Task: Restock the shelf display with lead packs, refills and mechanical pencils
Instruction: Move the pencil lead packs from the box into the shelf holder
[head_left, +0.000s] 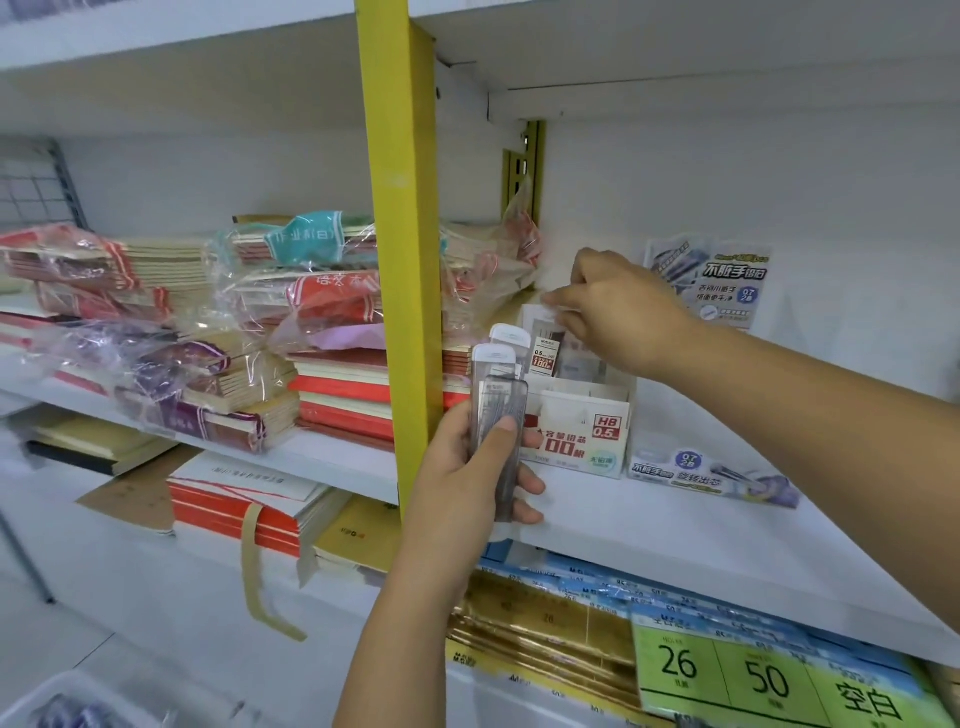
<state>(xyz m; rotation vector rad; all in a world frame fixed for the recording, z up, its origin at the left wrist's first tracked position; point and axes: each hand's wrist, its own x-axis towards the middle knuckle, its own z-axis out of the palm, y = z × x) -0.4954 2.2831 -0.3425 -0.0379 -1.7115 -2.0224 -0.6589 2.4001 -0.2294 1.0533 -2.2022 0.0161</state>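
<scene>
My left hand grips a small stack of clear grey lead packs upright, just in front of the shelf edge beside the yellow post. My right hand reaches over a white HB 0.5 display box on the shelf and pinches the white top of a lead pack standing in the box's back row. The box's front compartments look mostly bare. A second display box with purple print lies to the right on the same shelf.
A yellow upright post splits the shelving. Left of it lie stacks of plastic-wrapped notebooks. A printed product card leans on the back wall. Below the shelf board sit blue and green paper packs and gold packs.
</scene>
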